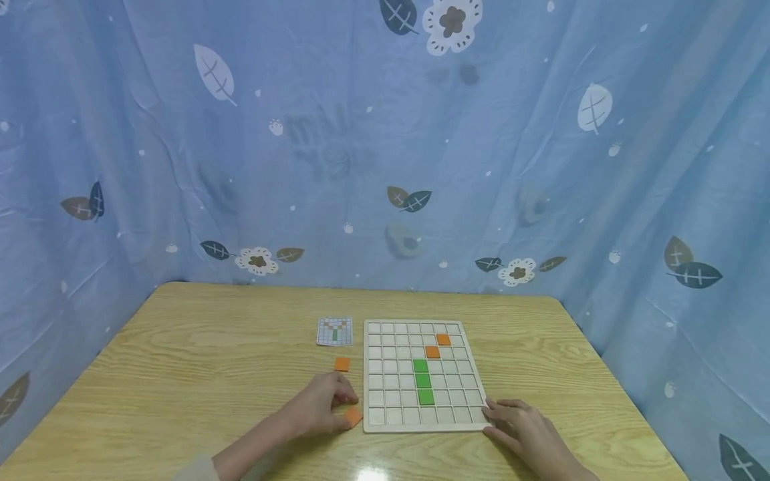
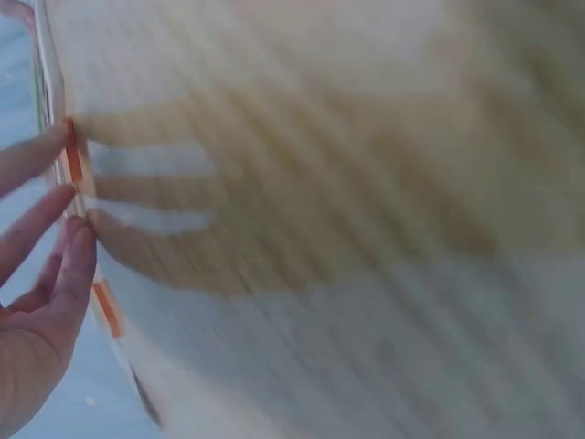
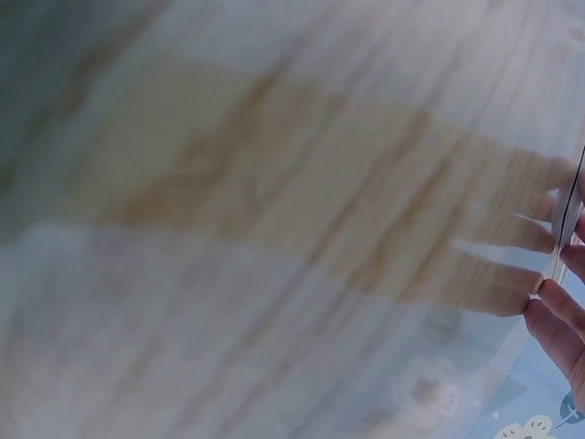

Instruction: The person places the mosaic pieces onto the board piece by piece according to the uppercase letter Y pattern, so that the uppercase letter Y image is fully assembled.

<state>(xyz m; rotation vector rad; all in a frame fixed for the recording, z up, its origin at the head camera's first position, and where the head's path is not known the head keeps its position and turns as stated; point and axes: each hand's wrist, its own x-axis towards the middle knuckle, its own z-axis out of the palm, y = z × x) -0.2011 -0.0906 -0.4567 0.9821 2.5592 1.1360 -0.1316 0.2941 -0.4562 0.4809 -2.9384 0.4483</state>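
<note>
My left hand is at the left of a pale wooden grid board, its thumb and forefinger pinching the edges of an orange square tile. The same orange tile shows between those fingertips in the left wrist view. Beyond the hand another orange tile lies flat on the table. Set in the board are a column of green tiles and two orange tiles going up diagonally to the right. My right hand rests extended fingertips and thumb against the board's near right corner.
A small printed card with a coloured grid pattern lies left of the board's far corner. The wood-grain table ends at a blue patterned curtain hanging behind and at both sides.
</note>
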